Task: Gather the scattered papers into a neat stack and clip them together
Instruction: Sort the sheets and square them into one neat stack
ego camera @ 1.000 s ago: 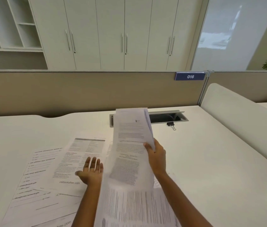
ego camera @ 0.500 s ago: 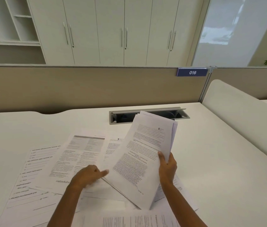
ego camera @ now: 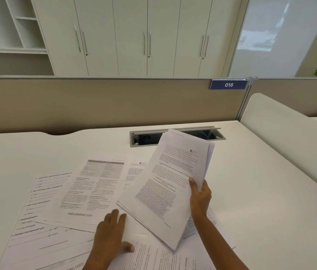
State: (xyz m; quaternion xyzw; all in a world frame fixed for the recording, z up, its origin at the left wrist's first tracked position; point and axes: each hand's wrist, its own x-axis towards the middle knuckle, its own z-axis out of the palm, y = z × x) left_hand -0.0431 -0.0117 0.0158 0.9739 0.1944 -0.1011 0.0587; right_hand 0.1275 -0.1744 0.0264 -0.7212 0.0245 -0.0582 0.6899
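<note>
While printed white sheets (ego camera: 79,191) littered white bench (ego camera: 260,191) | right hand (ego camera: 200,197) gripped raised paper sheaf (ego camera: 169,182) | left hand (ego camera: 110,236) touched one, perhaps pinching it

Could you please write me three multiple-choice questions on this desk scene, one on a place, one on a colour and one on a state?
1. Where is the number plate fixed?
A) on a monitor
B) on the partition
C) on a chair back

2. What colour is that plate?
A) blue
B) red
C) green

3. How is the bundle of papers held?
A) lying flat, untouched
B) gripped by the right hand, raised above the desk
C) hanging from a hook

Answers:
1 B, it sits at the partition's top edge.
2 A, white digits 016 stand on blue.
3 B, the thumb lies over the top sheet and the bundle tilts above the loose sheets.
</note>
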